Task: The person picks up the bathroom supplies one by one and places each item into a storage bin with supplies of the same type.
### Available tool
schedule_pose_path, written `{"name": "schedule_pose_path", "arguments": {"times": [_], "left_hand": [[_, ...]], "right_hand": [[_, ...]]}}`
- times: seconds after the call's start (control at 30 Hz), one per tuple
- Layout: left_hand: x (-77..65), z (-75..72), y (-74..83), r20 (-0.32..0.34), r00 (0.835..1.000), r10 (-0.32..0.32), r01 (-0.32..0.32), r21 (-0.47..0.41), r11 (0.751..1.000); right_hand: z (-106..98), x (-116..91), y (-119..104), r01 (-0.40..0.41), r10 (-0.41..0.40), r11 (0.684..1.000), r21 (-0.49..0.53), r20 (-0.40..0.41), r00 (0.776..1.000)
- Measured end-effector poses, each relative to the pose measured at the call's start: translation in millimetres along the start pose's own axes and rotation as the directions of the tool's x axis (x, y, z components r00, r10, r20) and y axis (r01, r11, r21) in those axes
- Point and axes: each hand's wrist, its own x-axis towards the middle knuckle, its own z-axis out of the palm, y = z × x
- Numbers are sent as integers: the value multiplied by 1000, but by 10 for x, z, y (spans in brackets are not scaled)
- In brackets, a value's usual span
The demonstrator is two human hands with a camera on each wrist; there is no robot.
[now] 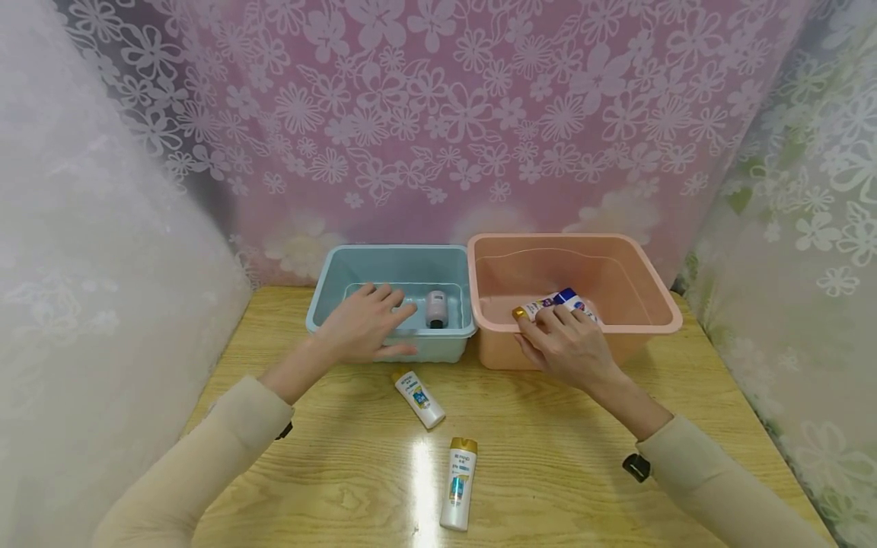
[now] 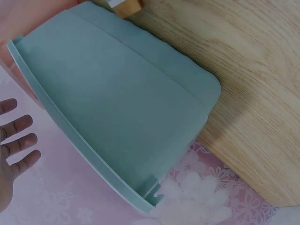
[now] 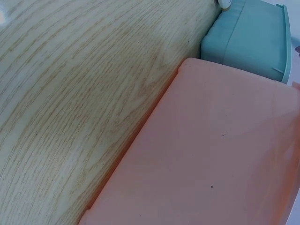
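My left hand [image 1: 366, 323] hovers over the front of the blue bin [image 1: 314, 304], fingers spread, holding nothing. Part of that hand [image 2: 14, 145] shows at the left edge of the left wrist view. Inside this bin lies a pale pink bottle [image 1: 436, 308] with a dark cap. My right hand [image 1: 569, 342] is over the front rim of the pink bin [image 1: 661, 304], fingers loosely bent, thumb apart. Beyond its fingertips lie a white bottle with a gold cap [image 1: 521, 313] and a blue-capped bottle [image 1: 567, 296], both partly hidden. No right hand shows in the right wrist view.
Two white bottles with gold caps lie on the wooden table: one bottle [image 1: 421, 399] just before the blue bin, another bottle [image 1: 457, 487] nearer the front. The bins stand side by side. A flowered pink curtain [image 1: 425, 137] hangs behind, with pale curtains either side.
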Motion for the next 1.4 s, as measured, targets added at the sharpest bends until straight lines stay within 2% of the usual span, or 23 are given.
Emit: {"name": "schedule_pose_path", "arguments": {"times": [0.37, 0.6, 0.93, 1.4], "left_hand": [[-16, -48, 150, -12, 999, 34, -34, 20, 999], [-44, -40, 225, -55, 997, 63, -62, 17, 998], [-106, 12, 326, -10, 996, 93, -93, -5, 996], [-161, 128, 551, -19, 980, 196, -197, -31, 980]], "right_hand": [[1, -1, 3, 4, -4, 1000, -3, 7, 1000], [-2, -6, -1, 1, -1, 1000, -2, 24, 1000], [-15, 6, -4, -4, 4, 1000, -5, 26, 1000], [-7, -2, -9, -4, 4, 1000, 0, 22, 1000]]}}
